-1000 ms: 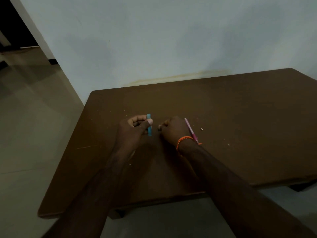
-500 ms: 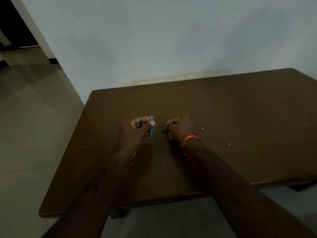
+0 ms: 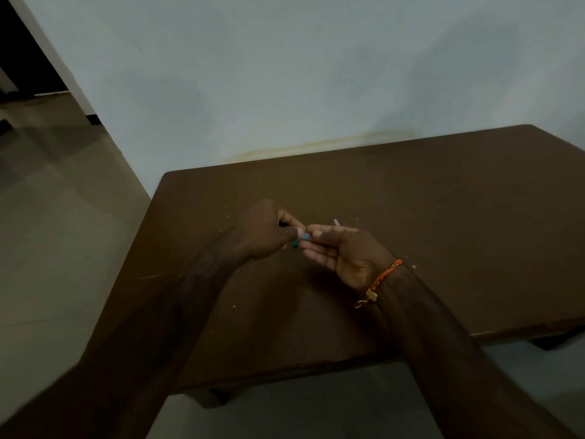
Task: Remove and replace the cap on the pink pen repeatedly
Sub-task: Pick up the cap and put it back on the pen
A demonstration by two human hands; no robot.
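Both my hands meet above the middle of the brown table [image 3: 443, 217]. My left hand [image 3: 266, 231] pinches a small blue cap [image 3: 301, 239] between thumb and fingers. My right hand [image 3: 342, 253] is turned palm up with its fingers curled around the pink pen [image 3: 336, 222]; only the pen's pale pink end shows above the fingers, the rest is hidden. The cap sits right at the right hand's fingertips. Whether it is on the pen I cannot tell. An orange thread band [image 3: 381, 278] circles my right wrist.
The table stands against a pale wall [image 3: 316, 74], with small crumbs scattered on its top. Tiled floor [image 3: 57, 232] lies to the left, with a dark doorway at the far left. The table's near edge [image 3: 285, 372] runs below my forearms.
Both hands have lifted off the table and come together. My right hand has rolled palm up with the pen, and the blue cap has moved from upright at the left hand to the right fingertips.
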